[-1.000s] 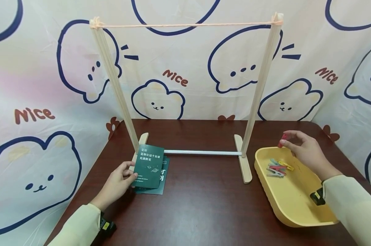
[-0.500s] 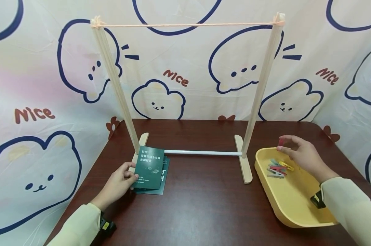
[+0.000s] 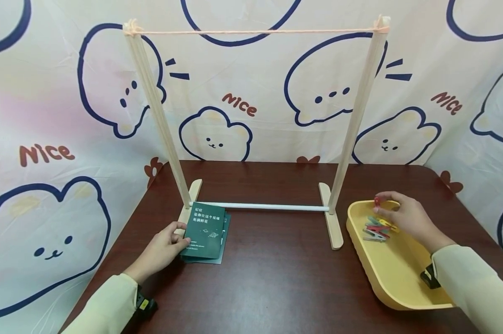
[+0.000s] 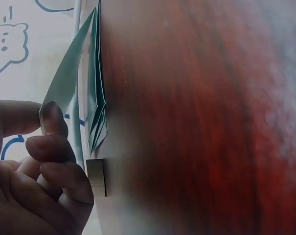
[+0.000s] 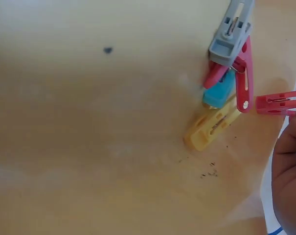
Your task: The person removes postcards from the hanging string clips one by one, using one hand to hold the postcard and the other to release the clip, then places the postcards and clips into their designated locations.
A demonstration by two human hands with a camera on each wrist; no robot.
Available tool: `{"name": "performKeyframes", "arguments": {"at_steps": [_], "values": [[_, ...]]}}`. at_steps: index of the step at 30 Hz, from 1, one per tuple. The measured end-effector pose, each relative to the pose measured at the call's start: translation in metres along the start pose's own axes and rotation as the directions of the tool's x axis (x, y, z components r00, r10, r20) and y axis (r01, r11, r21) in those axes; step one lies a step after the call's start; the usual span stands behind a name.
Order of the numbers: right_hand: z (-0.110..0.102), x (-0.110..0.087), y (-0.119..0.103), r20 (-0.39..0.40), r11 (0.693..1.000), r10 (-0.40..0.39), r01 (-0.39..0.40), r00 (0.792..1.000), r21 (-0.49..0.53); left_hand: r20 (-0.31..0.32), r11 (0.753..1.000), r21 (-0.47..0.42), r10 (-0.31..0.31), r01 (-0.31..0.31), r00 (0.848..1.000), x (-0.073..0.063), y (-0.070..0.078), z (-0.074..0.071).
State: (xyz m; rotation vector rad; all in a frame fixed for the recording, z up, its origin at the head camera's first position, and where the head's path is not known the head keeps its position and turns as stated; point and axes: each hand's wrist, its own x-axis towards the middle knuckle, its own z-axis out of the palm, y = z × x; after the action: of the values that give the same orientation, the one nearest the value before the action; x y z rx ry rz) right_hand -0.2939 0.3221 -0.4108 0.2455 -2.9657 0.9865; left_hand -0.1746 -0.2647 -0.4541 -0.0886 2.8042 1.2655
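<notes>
My left hand [image 3: 161, 248] pinches the lower left edge of a dark green card [image 3: 203, 232] printed with white writing and small planets. Beneath it lie more cards [image 3: 225, 236]; the left wrist view shows the held card [image 4: 69, 73] slanting up from the stacked ones [image 4: 95, 98]. On the other side, my right hand [image 3: 411, 220] holds a red clothespin [image 3: 377, 202] between thumb and fingers over the far end of a yellow tray [image 3: 395, 283]. Several clothespins [image 3: 376, 230] in grey, red, blue and yellow lie in the tray, with a yellow clothespin [image 5: 211, 125] nearest the hand in the right wrist view.
A wooden frame stands on the dark brown table [image 3: 272, 278], its left post [image 3: 157, 116] and right post [image 3: 359, 120] rising from flat feet. A cord [image 3: 255, 32] runs between the tops, and a white bar [image 3: 272, 207] joins them low down. Behind hangs a printed cloth [image 3: 268, 134].
The right hand has moved left and down with the red clothespin, lower over the tray's far rim. The held green card has sunk slightly toward the stack.
</notes>
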Motion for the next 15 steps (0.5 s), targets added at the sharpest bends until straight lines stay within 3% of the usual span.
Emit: {"name": "performKeyframes", "arguments": {"at_steps": [7, 15], "values": [[0.0039, 0.0001, 0.0006, -0.013, 0.999, -0.035, 0.035, 0.999, -0.012, 0.025, 1.000, 0.016, -0.027, 0.027, 0.999, -0.0005, 0.0029, -0.0004], [0.0080, -0.0014, 0.0041, 0.027, 1.000, -0.028, 0.028, 0.999, 0.011, 0.041, 0.999, 0.028, -0.035, 0.034, 0.999, 0.0004, 0.0014, 0.0011]]}}
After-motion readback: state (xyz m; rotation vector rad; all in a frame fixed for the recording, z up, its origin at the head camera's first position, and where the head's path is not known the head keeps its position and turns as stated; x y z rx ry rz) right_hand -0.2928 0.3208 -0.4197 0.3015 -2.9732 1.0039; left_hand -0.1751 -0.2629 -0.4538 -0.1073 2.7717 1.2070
